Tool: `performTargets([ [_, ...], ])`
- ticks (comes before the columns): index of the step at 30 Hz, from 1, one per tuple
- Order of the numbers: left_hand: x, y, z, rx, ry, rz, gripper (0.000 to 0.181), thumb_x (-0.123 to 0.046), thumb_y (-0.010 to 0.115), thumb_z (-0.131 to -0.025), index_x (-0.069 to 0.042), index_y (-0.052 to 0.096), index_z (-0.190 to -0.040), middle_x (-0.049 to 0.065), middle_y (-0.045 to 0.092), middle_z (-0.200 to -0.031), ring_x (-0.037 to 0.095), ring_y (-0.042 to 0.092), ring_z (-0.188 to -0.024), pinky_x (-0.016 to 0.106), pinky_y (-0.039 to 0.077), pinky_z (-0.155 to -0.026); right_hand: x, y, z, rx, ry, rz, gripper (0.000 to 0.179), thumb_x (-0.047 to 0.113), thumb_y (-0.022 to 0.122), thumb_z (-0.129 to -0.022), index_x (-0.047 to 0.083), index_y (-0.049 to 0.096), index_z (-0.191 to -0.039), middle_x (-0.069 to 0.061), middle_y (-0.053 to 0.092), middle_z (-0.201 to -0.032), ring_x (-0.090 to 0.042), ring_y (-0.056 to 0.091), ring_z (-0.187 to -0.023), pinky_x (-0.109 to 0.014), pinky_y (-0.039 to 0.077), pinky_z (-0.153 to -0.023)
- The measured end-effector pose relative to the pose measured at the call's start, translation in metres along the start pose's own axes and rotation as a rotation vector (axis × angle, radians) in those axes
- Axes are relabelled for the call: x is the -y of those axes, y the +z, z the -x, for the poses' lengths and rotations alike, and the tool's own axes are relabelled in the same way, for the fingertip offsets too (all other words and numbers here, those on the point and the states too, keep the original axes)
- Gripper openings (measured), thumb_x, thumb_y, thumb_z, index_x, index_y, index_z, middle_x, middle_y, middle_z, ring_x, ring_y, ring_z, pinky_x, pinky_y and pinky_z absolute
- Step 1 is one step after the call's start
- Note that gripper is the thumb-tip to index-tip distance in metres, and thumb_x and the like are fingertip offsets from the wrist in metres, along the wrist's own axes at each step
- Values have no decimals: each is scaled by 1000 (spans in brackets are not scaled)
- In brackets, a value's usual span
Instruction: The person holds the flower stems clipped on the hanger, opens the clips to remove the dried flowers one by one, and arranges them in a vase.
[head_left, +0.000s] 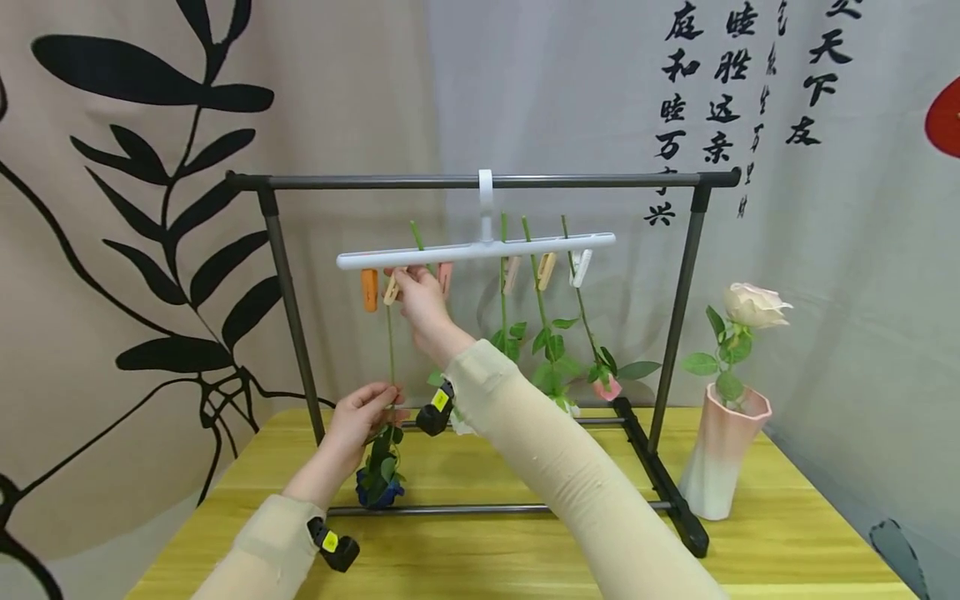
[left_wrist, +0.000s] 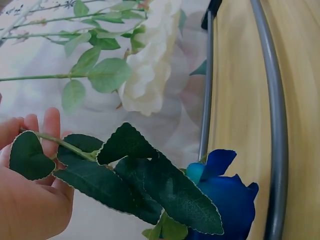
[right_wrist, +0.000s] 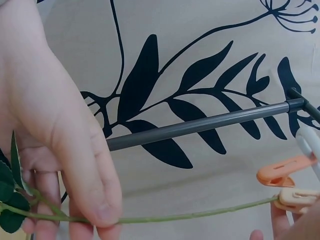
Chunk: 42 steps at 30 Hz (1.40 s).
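Observation:
A blue rose (head_left: pixel 381 492) with dark green leaves hangs head down by its long stem. My left hand (head_left: pixel 363 419) pinches the stem just above the leaves; in the left wrist view the blue bloom (left_wrist: pixel 222 205) points away from the fingers. Up at the white hanger (head_left: pixel 420 255), my right hand (head_left: pixel 423 307) grips a cream clothespin (head_left: pixel 391 290). In the right wrist view the stem's end meets the tip of that clothespin (right_wrist: pixel 295 198). An orange clothespin (head_left: pixel 369 290) hangs beside it, and a pink clothespin (head_left: pixel 446 279) is partly behind my right hand.
The hanger hooks on a dark metal rack (head_left: pixel 337 182) standing on a wooden table (head_left: pixel 510 554). Several other roses hang clipped upside down, including a pink rose (head_left: pixel 606 387) and a white rose (left_wrist: pixel 147 65). At right stands a pink-white vase (head_left: pixel 716 467) holding a cream rose (head_left: pixel 753 306).

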<state>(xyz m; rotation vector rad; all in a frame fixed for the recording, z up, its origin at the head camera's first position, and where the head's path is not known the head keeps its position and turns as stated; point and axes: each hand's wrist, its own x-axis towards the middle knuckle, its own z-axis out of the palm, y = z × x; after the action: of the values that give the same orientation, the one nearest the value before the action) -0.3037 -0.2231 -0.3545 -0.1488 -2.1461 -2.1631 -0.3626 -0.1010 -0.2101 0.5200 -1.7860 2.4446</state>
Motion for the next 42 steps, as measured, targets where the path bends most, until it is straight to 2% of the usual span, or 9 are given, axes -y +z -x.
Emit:
performTargets([
  [3, 3, 0, 3, -2, 0, 12, 20, -29, 59, -98, -12, 68, -104, -4, 67, -96, 16, 70, -82, 24, 44, -60, 0, -1, 0, 7, 8, -2, 25, 15, 48, -102, 0, 57, -120, -10, 65, -117, -19, 61, -85, -29, 35, -69],
  [7, 3, -2, 10, 2, 2, 8, 21, -30, 59, -98, -12, 67, -107, -1, 68, -95, 16, 70, -80, 29, 48, -72, -1, -2, 0, -1, 11, -4, 25, 16, 48, -102, -1, 58, -119, -7, 65, -114, -28, 62, -94, -30, 35, -70],
  [11, 5, -2, 16, -5, 10, 13, 21, -27, 60, -98, -10, 67, -107, 4, 67, -98, 18, 70, -81, 36, 53, -78, -2, -2, 0, -1, 10, 6, 25, 16, 48, -102, -1, 57, -119, -8, 65, -115, -22, 60, -86, -28, 35, -67],
  [15, 9, -1, 19, 11, -30, 38, 20, -25, 61, -98, -9, 67, -108, 4, 67, -97, 17, 70, -81, 38, 55, -76, -3, -3, -1, -1, 8, 11, 23, 16, 48, -102, 1, 58, -116, -13, 64, -119, -15, 58, -79, -25, 33, -63],
  [21, 15, 0, 22, 1, -52, 62, 21, -24, 62, -97, -7, 67, -109, 8, 66, -96, 18, 70, -81, 36, 56, -74, -2, -2, -1, 29, 12, 22, 24, 15, 48, -102, 0, 56, -119, -15, 62, -123, -21, 61, -87, -25, 32, -62],
  [25, 15, -3, 27, 12, -55, 35, 24, -27, 63, -96, -7, 67, -109, 4, 67, -94, 22, 70, -84, 39, 56, -76, -1, -2, -1, 26, 9, 11, 23, 14, 47, -102, 1, 57, -118, -17, 60, -127, -29, 62, -95, -25, 32, -63],
  [30, 11, -7, 39, 1, -66, 31, 19, -27, 63, -96, -11, 68, -106, 1, 67, -93, 25, 70, -85, 43, 55, -78, 1, -4, 2, 23, 14, 5, 22, 16, 47, -103, 2, 57, -117, -18, 59, -128, -34, 60, -101, -24, 32, -61],
  [37, -6, -7, 59, -4, -46, 77, 17, -27, 63, -96, -14, 69, -105, 1, 69, -93, 21, 70, -82, 42, 56, -77, 5, -6, 7, 27, 54, 8, 29, 18, 48, -102, 6, 53, -128, -15, 58, -130, -13, 57, -82, -28, 35, -69],
  [42, -17, -4, 74, -17, -20, 66, 17, -29, 61, -97, -16, 69, -104, -1, 69, -91, 20, 70, -81, 40, 56, -76, 9, -4, 13, 48, 84, 16, 33, 20, 46, -102, 7, 51, -132, -15, 59, -130, -16, 60, -85, -31, 37, -74],
])
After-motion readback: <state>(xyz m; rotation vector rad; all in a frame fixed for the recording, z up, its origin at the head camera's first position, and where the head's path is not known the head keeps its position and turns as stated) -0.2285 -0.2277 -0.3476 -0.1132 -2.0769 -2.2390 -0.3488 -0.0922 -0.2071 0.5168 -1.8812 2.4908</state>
